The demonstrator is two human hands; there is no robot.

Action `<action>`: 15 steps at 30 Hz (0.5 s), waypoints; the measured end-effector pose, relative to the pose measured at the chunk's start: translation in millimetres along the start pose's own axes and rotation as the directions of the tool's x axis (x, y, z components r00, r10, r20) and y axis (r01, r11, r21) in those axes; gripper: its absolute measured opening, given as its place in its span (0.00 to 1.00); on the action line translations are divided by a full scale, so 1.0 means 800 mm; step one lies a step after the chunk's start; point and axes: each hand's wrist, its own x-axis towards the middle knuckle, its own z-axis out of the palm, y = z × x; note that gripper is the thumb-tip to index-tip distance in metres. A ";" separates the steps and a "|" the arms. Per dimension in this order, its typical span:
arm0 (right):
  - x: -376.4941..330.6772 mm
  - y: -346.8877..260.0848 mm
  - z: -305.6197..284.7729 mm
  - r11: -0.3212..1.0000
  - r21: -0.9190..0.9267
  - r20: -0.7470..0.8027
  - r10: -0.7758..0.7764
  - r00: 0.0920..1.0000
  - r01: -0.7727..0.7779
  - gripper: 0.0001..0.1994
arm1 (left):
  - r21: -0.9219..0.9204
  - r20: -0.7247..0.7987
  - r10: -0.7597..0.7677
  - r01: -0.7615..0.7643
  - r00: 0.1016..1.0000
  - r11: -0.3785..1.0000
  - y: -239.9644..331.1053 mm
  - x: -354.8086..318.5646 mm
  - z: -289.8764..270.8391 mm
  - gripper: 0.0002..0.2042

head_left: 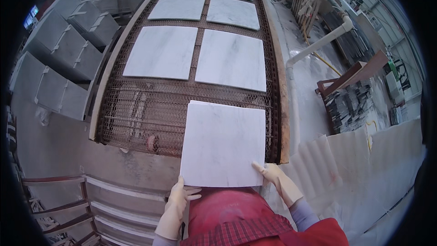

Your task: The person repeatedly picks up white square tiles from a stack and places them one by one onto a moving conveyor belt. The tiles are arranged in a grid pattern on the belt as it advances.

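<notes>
A white stone tile (223,146) with faint grey veining lies partly over the near end of a wire-mesh conveyor belt (132,109) and juts toward my body. A thin second pale edge shows at its far left corner; I cannot tell whether another tile lies beneath. At the near left corner, my left hand (176,200), in a cream glove, has its thumb against the side and its fingers below the near edge. My right hand (275,180), gloved alike, grips the near right corner with its thumb on top and its other fingers mostly hidden.
Pairs of similar tiles (160,52) lie along the belt beyond. Wooden rails (284,123) flank it. Strapped stacks of slabs (68,50) stand at the left, a metal rack (123,196) at the lower left. A white pipe (318,43) and a heap of dark stone pieces (355,105) are at the right.
</notes>
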 end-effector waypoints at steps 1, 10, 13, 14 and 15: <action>0.001 0.002 0.001 1.000 0.007 -0.004 0.000 1.000 0.000 0.38 | 0.034 0.001 0.021 -0.021 1.000 0.999 0.001 0.000 -0.001 0.30; -0.024 -0.015 -0.007 0.992 0.125 -0.016 -0.013 1.000 0.015 0.35 | -0.022 0.065 0.126 -0.125 0.990 0.992 0.013 -0.023 0.018 0.31; -0.033 -0.009 -0.005 0.866 0.485 -0.028 -0.124 0.992 0.122 0.32 | -0.098 0.162 0.224 -0.210 0.961 0.973 0.025 -0.049 0.038 0.30; -0.024 0.006 -0.010 0.825 0.558 0.072 -0.155 0.985 0.089 0.28 | -0.144 0.223 0.261 -0.233 0.939 0.962 0.022 -0.050 0.038 0.30; -0.016 0.020 -0.015 0.809 0.587 0.156 -0.146 0.977 0.027 0.27 | -0.192 0.282 0.299 -0.252 0.912 0.949 0.021 -0.052 0.038 0.31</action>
